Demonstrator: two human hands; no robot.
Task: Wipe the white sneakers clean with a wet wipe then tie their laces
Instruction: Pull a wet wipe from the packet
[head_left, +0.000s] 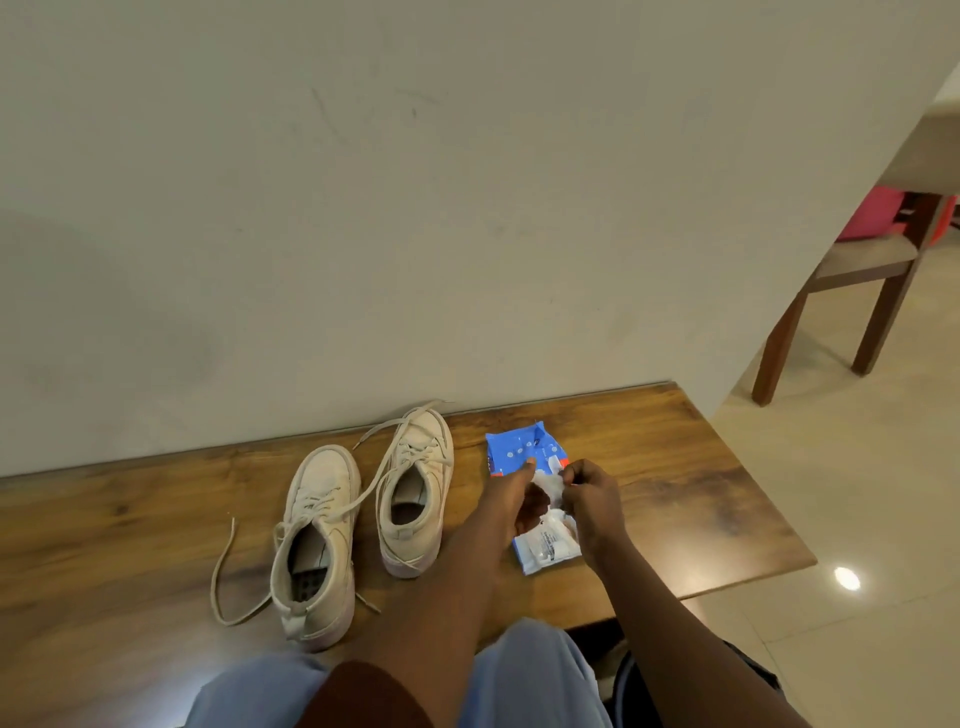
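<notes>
Two white sneakers stand side by side on the wooden table (675, 467), toes toward the wall. The left sneaker (317, 540) and the right sneaker (415, 488) both have loose, untied laces trailing on the wood. To their right lies a blue wet wipe pack (519, 449). My left hand (506, 499) presses down on the pack with its fingers straight. My right hand (592, 499) pinches a white wet wipe (551, 483) sticking up out of the pack's opening.
A plain wall runs along the table's far edge. Right of the table is tiled floor (857, 519) with a wooden chair (852, 291) farther back. My knees in light blue trousers (519, 686) are at the table's near edge.
</notes>
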